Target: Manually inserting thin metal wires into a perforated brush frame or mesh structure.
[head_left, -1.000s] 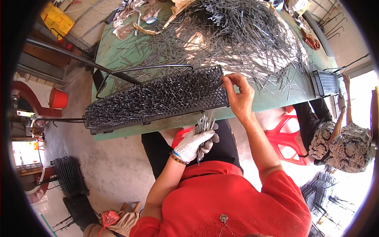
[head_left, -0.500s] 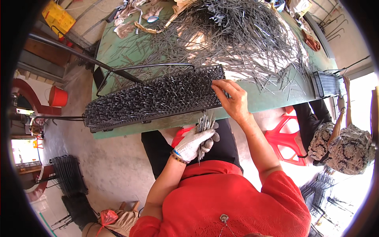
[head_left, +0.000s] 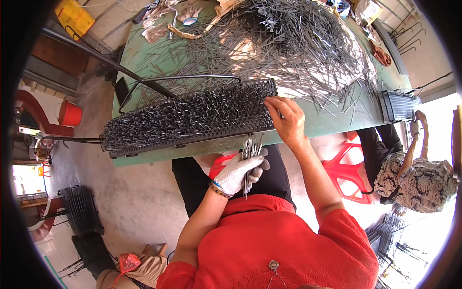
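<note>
My left hand (head_left: pixel 237 176), in a white work glove, is closed around a bundle of thin grey metal strips (head_left: pixel 250 151) below the table's near edge. The strips' upper ends fan out above the fingers. My bare right hand (head_left: pixel 288 120) is at the right end of a long black perforated rack (head_left: pixel 159 150), thumb and fingertips pinched together. What the pinch holds, if anything, is too small to make out. Packed dark strips (head_left: pixel 187 113) stand upright across most of the rack, which lies along the table's near edge.
Loose strips lie in a large heap (head_left: pixel 308 33) on the green table (head_left: pixel 332 115). A co-worker in a patterned top (head_left: pixel 414 180) handles another black rack (head_left: pixel 402 105) at the right. Red plastic stools (head_left: pixel 349 173) stand under the table's edge; a red bucket (head_left: pixel 70 113) is at the left.
My right hand has shifted slightly right and down at the rack's end, its fingertips still pinched. The left hand keeps its bundle in nearly the same place.
</note>
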`<act>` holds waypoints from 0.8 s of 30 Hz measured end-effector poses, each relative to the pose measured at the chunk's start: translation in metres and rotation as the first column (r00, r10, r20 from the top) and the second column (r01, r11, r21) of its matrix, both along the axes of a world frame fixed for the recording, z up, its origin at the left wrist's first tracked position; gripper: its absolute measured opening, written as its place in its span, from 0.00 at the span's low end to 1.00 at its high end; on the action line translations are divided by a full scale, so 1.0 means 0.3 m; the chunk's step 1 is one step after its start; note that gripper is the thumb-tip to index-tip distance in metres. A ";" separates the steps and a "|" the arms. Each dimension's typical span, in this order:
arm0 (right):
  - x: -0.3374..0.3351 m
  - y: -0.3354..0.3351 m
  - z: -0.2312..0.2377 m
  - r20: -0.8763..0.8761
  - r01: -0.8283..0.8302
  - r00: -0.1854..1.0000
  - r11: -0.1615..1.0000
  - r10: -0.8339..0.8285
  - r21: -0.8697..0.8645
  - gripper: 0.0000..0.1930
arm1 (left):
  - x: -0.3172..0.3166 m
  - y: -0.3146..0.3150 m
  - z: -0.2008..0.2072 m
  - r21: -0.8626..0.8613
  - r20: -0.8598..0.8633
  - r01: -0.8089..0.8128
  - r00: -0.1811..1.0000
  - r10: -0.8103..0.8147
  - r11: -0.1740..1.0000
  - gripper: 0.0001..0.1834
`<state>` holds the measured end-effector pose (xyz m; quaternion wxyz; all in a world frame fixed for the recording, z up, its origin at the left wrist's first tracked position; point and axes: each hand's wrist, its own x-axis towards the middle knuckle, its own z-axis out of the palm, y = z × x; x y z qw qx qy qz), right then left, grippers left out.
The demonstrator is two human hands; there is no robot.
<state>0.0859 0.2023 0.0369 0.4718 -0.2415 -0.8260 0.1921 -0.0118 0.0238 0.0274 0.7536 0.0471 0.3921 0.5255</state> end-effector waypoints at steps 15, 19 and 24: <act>0.116 -0.078 0.045 0.171 0.038 0.976 0.660 0.138 -0.750 0.12 | -0.013 0.018 0.021 0.148 0.010 0.014 1.000 -0.016 0.989 0.16; 0.138 -0.110 0.017 -0.101 -0.152 0.984 0.395 0.145 -0.906 0.12 | 0.004 0.045 0.036 0.138 -0.056 0.084 0.995 -0.077 0.987 0.17; 0.151 -0.073 0.007 -0.226 -0.200 0.974 0.343 -0.037 -0.918 0.10 | 0.011 0.072 0.024 0.077 -0.078 0.116 0.991 -0.110 0.990 0.17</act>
